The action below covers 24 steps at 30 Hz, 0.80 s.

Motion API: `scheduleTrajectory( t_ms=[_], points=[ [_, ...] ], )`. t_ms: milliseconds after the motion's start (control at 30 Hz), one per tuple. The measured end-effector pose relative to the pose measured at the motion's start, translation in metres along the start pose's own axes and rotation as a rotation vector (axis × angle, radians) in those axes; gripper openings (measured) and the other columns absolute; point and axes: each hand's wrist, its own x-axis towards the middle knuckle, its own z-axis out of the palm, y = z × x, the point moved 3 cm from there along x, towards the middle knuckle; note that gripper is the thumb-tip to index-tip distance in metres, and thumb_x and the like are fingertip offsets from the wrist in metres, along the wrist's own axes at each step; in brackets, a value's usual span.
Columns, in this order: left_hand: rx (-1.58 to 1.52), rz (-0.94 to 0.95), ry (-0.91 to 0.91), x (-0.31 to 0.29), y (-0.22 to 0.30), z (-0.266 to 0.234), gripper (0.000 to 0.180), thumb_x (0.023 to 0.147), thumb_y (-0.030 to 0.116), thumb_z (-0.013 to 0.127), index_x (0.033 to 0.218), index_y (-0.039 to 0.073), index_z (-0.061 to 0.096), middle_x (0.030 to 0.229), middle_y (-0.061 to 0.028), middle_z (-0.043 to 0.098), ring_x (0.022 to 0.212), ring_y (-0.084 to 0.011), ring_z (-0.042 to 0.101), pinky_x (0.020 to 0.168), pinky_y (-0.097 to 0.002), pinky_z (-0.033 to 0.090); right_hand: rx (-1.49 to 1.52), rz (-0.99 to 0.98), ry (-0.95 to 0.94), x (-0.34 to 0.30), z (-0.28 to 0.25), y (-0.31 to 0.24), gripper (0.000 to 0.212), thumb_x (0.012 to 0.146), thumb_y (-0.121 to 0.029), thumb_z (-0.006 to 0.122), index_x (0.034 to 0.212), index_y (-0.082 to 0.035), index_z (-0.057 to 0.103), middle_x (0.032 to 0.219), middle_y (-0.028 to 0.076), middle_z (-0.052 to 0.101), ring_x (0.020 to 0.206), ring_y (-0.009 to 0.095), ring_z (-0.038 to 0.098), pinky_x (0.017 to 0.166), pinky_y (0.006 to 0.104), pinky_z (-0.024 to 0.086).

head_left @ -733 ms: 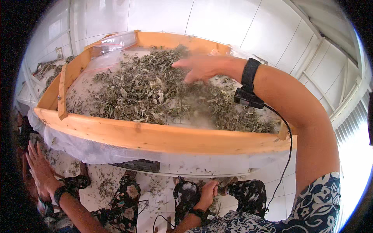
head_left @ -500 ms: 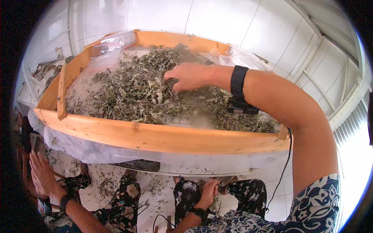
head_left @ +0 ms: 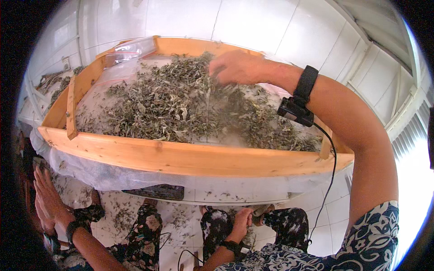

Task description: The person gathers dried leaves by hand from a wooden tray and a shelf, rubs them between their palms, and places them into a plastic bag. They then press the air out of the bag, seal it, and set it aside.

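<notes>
Dried, crumbled leaves (head_left: 153, 104) lie heaped in a large shallow wooden-framed tray (head_left: 194, 158). Over the far side of the heap is my right hand (head_left: 235, 67), palm down, its fingers bent and a gap between thumb and forefinger. Nothing shows in its grasp, though motion and dust soften its outline. Below the tray, over my lap, my left hand (head_left: 243, 217) is closed. A greyish thing beside its fingers is too small to name, and whether the hand grips it is hard to see.
Clear zip bags (head_left: 131, 52) lie in the tray's far left corner. White mesh (head_left: 99, 174) hangs under the near rim. A cable (head_left: 333, 165) runs down from my right wrist device. At left, another person holds their hands (head_left: 47, 198) together. Leaf bits litter the tiled floor (head_left: 181, 221).
My right hand has moved away from me and slightly right, from mid-heap to its far side. My left hand stays put. The other person's hands have shifted only slightly.
</notes>
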Motion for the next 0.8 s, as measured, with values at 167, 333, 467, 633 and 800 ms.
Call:
scheduleTrajectory(
  t_ms=[167,333,467,633,800],
  points=[
    [0.048,0.037,-0.022,0.002,0.001,0.003,0.026,0.096,0.029,0.052,0.098,0.003,0.058,0.063,0.0004,0.044,0.049,-0.0103,0.036,0.045,-0.0289,0.03,0.054,0.036,-0.029,-0.024,-0.02,-0.003,0.024,0.076,-0.015,0.055,0.094,-0.001,0.061,0.081,0.009,0.06,0.081,0.018,0.056,0.076,0.0341,0.047],
    [0.027,0.004,0.01,0.002,0.007,0.007,0.024,0.094,0.026,0.054,0.097,0.003,0.059,0.065,0.0023,0.045,0.051,-0.008,0.037,0.045,-0.0262,0.03,0.101,0.286,0.003,-0.061,-0.048,-0.007,0.024,0.077,-0.014,0.053,0.096,-0.002,0.062,0.071,0.002,0.05,0.067,0.011,0.043,0.063,0.028,0.039],
    [0.077,0.052,-0.026,0.003,0.011,0.009,0.024,0.093,0.026,0.055,0.092,0.004,0.061,0.068,0.0012,0.048,0.05,-0.0082,0.038,0.045,-0.0253,0.031,0.169,0.355,0.106,-0.096,-0.067,-0.001,0.021,0.078,-0.013,0.052,0.095,-0.003,0.062,0.073,-0.001,0.05,0.065,0.008,0.041,0.06,0.0257,0.036],
    [-0.046,0.054,-0.126,0.01,-0.001,0.004,0.026,0.096,0.029,0.049,0.1,0.004,0.058,0.071,-0.0022,0.055,0.059,-0.0161,0.054,0.053,-0.0326,0.045,0.442,0.38,0.267,-0.142,-0.081,0.004,0.022,0.078,-0.006,0.052,0.098,-0.003,0.06,0.08,-0.003,0.055,0.069,0.006,0.044,0.064,0.0233,0.039],
    [-0.233,-0.122,-0.154,-0.016,0.001,0.031,0.051,0.095,0.041,0.05,0.128,0.003,0.044,0.113,-0.0108,0.052,0.1,-0.0276,0.056,0.091,-0.0477,0.048,0.649,0.303,0.422,-0.206,-0.089,-0.026,0.024,0.077,-0.013,0.055,0.097,-0.003,0.062,0.074,-0.001,0.056,0.065,0.008,0.045,0.058,0.0239,0.039]
  ],
)
